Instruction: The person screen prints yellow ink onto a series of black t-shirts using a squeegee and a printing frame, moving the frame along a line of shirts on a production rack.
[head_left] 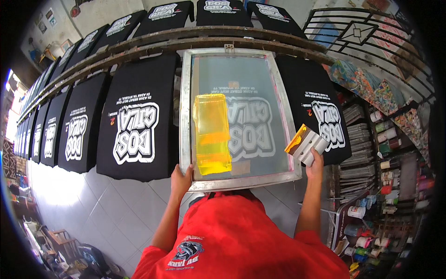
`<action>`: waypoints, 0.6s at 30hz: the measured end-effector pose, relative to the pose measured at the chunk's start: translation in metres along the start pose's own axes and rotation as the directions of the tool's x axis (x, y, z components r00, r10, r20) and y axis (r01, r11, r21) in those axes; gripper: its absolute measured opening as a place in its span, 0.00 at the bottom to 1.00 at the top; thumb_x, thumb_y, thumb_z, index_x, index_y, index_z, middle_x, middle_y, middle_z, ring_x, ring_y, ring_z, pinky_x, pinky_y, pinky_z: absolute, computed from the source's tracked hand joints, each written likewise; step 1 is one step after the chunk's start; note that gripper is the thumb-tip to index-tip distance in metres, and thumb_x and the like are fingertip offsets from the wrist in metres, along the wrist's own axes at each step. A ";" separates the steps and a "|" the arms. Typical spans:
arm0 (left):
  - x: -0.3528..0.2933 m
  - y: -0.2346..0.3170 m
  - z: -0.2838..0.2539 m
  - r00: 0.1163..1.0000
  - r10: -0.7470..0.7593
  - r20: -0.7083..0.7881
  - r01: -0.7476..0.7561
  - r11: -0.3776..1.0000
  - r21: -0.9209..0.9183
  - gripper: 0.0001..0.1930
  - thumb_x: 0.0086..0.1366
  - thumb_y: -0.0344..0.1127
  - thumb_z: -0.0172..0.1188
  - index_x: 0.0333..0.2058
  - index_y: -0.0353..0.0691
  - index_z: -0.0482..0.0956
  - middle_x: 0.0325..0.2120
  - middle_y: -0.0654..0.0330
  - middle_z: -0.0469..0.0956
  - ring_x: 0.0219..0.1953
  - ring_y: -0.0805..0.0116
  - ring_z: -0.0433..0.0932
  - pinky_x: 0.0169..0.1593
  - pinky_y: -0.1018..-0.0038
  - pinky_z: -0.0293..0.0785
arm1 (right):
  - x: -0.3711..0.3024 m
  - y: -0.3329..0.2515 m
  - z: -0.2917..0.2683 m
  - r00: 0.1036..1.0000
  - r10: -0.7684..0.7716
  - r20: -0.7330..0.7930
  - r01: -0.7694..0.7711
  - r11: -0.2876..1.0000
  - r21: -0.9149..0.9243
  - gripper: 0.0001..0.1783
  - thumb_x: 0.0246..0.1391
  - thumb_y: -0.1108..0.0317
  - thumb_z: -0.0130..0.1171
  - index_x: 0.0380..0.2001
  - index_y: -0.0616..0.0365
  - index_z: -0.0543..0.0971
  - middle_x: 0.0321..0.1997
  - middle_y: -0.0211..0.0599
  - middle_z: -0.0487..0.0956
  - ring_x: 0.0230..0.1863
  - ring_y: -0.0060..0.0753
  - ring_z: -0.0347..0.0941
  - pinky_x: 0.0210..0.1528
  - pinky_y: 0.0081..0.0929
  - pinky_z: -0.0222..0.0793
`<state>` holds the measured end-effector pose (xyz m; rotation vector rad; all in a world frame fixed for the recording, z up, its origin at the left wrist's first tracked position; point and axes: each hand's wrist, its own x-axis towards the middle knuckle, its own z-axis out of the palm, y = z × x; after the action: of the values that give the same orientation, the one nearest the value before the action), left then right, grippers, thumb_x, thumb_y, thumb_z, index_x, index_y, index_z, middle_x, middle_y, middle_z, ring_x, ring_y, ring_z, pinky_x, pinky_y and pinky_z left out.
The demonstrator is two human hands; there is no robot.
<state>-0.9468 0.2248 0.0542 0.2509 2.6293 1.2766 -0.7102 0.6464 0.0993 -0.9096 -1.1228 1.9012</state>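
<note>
In front of me lies a silk-screen printing frame (185, 116) with a metal rim. A thick yellow ink patch (211, 156) covers the left part of its mesh, and a white lettered design shows dimly through the mesh. My left hand (181, 181) grips the frame's near left corner, its thumb on the rim. My right hand (315, 163) holds a squeegee (310, 148) with a metal holder, raised near the frame's right side. Yellow ink coats the squeegee's blade edge. A black T-shirt (104, 139) with white lettering lies to the left, another black T-shirt (297, 74) to the right.
Rows of printed black T-shirts (167, 18) run along wooden rails (139, 46) at the far side and left. Shelves on the right hold stacked frames (355, 153) and ink pots (385, 135). A wooden chair (65, 242) stands on the tiled floor (111, 209) at lower left.
</note>
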 end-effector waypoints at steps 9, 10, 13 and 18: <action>0.003 0.002 -0.002 0.994 -0.077 0.075 0.092 0.970 -0.225 0.22 0.64 0.46 0.57 0.41 0.28 0.75 0.34 0.41 0.80 0.40 0.49 0.80 0.43 0.64 0.73 | -0.004 -0.030 0.141 0.929 -0.092 0.359 0.181 0.958 -0.223 0.21 0.48 0.74 0.62 0.47 0.66 0.74 0.44 0.37 0.78 0.43 0.26 0.75 0.46 0.24 0.70; 0.002 0.012 -0.006 0.992 -0.090 0.085 0.104 0.979 -0.177 0.21 0.67 0.46 0.53 0.41 0.29 0.75 0.34 0.42 0.80 0.40 0.50 0.80 0.44 0.64 0.72 | -0.002 -0.039 0.168 0.876 -0.107 0.471 0.268 0.918 -0.291 0.17 0.47 0.72 0.63 0.42 0.65 0.77 0.40 0.34 0.79 0.40 0.24 0.75 0.44 0.23 0.70; 0.004 0.012 -0.008 0.986 -0.127 0.109 0.146 0.972 -0.182 0.21 0.68 0.47 0.50 0.42 0.29 0.75 0.36 0.42 0.79 0.42 0.51 0.79 0.46 0.64 0.71 | 0.015 -0.038 0.245 0.688 -0.100 0.719 0.617 0.604 -0.505 0.17 0.43 0.64 0.66 0.34 0.65 0.79 0.30 0.37 0.81 0.31 0.28 0.77 0.35 0.27 0.71; 0.006 0.006 -0.007 0.992 -0.084 0.099 0.101 0.978 -0.184 0.22 0.68 0.47 0.49 0.45 0.30 0.74 0.38 0.38 0.77 0.45 0.41 0.76 0.48 0.60 0.70 | 0.036 0.001 0.346 0.532 0.084 0.843 0.837 0.095 -0.538 0.19 0.37 0.55 0.66 0.30 0.57 0.80 0.30 0.46 0.80 0.35 0.51 0.76 0.38 0.39 0.72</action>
<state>-0.9536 0.2245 0.0622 0.1500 2.3954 1.4357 -1.0206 0.5432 0.2176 -0.1022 -2.9131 0.6947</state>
